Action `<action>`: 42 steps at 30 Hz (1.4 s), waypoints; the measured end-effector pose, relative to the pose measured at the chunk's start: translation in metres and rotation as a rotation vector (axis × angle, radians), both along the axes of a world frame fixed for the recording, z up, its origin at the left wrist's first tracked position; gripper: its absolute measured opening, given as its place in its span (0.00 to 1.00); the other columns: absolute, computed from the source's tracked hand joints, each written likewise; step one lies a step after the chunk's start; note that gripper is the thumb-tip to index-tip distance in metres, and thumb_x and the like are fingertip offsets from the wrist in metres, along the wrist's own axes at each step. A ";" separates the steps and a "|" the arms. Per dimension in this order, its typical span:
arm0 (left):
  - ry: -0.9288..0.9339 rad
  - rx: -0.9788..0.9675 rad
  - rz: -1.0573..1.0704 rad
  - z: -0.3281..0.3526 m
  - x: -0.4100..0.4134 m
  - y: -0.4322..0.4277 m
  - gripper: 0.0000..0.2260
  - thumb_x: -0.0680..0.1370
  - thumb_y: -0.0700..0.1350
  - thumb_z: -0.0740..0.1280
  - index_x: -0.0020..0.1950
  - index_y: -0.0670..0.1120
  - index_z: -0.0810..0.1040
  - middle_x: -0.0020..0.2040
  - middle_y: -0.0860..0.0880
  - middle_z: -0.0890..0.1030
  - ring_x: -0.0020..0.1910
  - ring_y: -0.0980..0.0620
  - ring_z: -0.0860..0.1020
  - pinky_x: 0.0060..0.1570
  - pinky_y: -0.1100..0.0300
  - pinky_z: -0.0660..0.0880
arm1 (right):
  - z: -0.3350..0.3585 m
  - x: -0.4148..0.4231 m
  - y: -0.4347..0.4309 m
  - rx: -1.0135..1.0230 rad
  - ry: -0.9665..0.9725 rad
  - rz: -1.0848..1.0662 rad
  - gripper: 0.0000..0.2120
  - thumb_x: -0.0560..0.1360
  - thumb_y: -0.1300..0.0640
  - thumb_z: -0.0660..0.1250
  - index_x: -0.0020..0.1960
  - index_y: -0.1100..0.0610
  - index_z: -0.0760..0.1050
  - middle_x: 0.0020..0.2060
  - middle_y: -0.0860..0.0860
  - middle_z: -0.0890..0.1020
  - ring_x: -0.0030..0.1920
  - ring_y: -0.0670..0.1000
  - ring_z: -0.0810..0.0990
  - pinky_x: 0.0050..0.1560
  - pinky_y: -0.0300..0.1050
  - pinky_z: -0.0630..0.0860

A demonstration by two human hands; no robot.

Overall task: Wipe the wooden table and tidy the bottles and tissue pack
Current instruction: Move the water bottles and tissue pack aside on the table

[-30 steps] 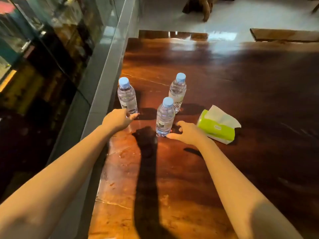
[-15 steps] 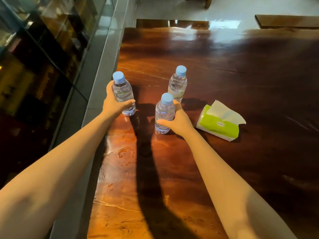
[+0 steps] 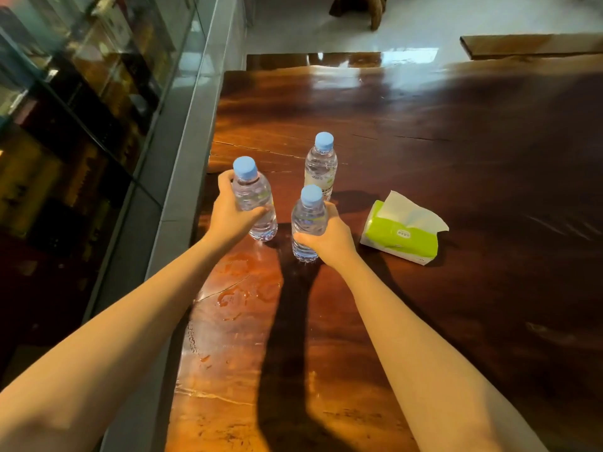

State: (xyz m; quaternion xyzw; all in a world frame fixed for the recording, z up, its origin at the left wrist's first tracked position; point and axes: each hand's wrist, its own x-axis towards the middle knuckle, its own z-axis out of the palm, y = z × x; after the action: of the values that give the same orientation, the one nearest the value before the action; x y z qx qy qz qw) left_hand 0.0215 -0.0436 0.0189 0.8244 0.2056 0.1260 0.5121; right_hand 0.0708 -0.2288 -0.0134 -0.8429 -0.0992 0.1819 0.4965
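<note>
Both grips are closed on water bottles: my left hand wraps the left bottle around its middle, thumb across the near face and fingers round the far side, and my right hand clamps the near bottle low on its body, thumb in front. Both forearms reach forward from the bottom corners, bare, wrists fairly straight. The left bottle leans a little toward the other grip, and I cannot tell whether its base rests on the bench or is just off it. The near bottle stands upright.

I count three bottles, all clear with pale blue caps. The third bottle stands free just beyond my right grip, upright, not touched. One green tissue pack lies flat just to the right of my right grip, a white sheet sticking up from its top. Wet patches shine on the dark wood on the near side of both grips, under my left forearm.
</note>
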 end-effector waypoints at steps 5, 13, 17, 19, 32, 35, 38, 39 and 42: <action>-0.014 -0.014 -0.128 0.022 0.008 -0.047 0.34 0.68 0.42 0.75 0.67 0.50 0.59 0.54 0.55 0.74 0.50 0.57 0.77 0.47 0.65 0.72 | 0.020 -0.002 -0.035 0.029 -0.059 -0.077 0.32 0.62 0.50 0.76 0.62 0.50 0.65 0.53 0.50 0.81 0.52 0.53 0.80 0.51 0.47 0.76; -0.028 0.068 -0.338 0.040 0.015 -0.140 0.34 0.67 0.43 0.76 0.66 0.51 0.61 0.55 0.55 0.75 0.51 0.54 0.76 0.50 0.60 0.72 | 0.051 -0.015 -0.129 0.092 -0.107 -0.259 0.31 0.63 0.55 0.76 0.62 0.52 0.68 0.51 0.49 0.81 0.51 0.51 0.80 0.51 0.46 0.76; -0.045 0.051 -0.475 0.043 0.018 -0.196 0.33 0.67 0.42 0.76 0.66 0.46 0.61 0.53 0.54 0.75 0.51 0.54 0.76 0.49 0.60 0.72 | 0.052 -0.029 -0.190 0.085 -0.087 -0.391 0.31 0.62 0.54 0.77 0.62 0.50 0.67 0.49 0.45 0.78 0.49 0.48 0.79 0.46 0.40 0.73; -0.042 0.041 -0.542 0.043 0.019 -0.226 0.32 0.68 0.42 0.76 0.65 0.46 0.62 0.53 0.52 0.76 0.51 0.53 0.77 0.50 0.58 0.73 | 0.050 -0.037 -0.222 0.069 -0.083 -0.450 0.31 0.62 0.54 0.77 0.62 0.51 0.67 0.49 0.45 0.78 0.49 0.48 0.78 0.47 0.42 0.72; 0.045 0.002 -0.821 0.006 0.031 -0.385 0.32 0.68 0.40 0.76 0.66 0.46 0.61 0.55 0.50 0.76 0.52 0.53 0.76 0.53 0.58 0.72 | 0.012 -0.067 -0.382 -0.052 -0.043 -0.781 0.34 0.63 0.54 0.77 0.64 0.50 0.65 0.54 0.47 0.77 0.50 0.47 0.74 0.50 0.42 0.70; 0.058 -0.005 -0.848 -0.005 0.032 -0.405 0.32 0.68 0.41 0.76 0.65 0.47 0.61 0.56 0.51 0.76 0.51 0.53 0.76 0.51 0.59 0.71 | 0.005 -0.070 -0.401 -0.050 -0.041 -0.820 0.34 0.63 0.54 0.77 0.64 0.50 0.65 0.53 0.46 0.76 0.50 0.46 0.74 0.50 0.41 0.70; 0.058 0.023 -0.874 -0.015 0.034 -0.417 0.32 0.68 0.42 0.75 0.66 0.47 0.60 0.55 0.53 0.74 0.50 0.55 0.75 0.49 0.62 0.70 | -0.002 -0.072 -0.413 -0.051 -0.035 -0.848 0.34 0.63 0.54 0.77 0.65 0.51 0.65 0.56 0.48 0.77 0.51 0.45 0.73 0.50 0.40 0.70; 0.062 0.027 -0.876 -0.019 0.035 -0.420 0.33 0.68 0.42 0.75 0.66 0.47 0.60 0.55 0.52 0.74 0.51 0.55 0.75 0.50 0.62 0.70 | -0.005 -0.072 -0.416 -0.050 -0.036 -0.857 0.35 0.63 0.54 0.77 0.65 0.51 0.64 0.58 0.49 0.78 0.51 0.46 0.74 0.50 0.40 0.70; 0.056 0.036 -0.878 -0.025 0.038 -0.422 0.34 0.68 0.42 0.76 0.67 0.46 0.60 0.58 0.50 0.75 0.52 0.54 0.75 0.51 0.61 0.70 | -0.009 -0.071 -0.417 -0.034 -0.048 -0.881 0.35 0.64 0.53 0.77 0.66 0.51 0.64 0.59 0.50 0.77 0.55 0.48 0.75 0.51 0.41 0.72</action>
State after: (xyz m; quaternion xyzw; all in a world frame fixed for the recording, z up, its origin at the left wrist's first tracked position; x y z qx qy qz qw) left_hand 0.0595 -0.4660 -0.0062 0.8455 -0.1527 -0.1226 0.4967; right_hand 0.0002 -0.6461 -0.0222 -0.8168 0.2611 -0.0653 0.5102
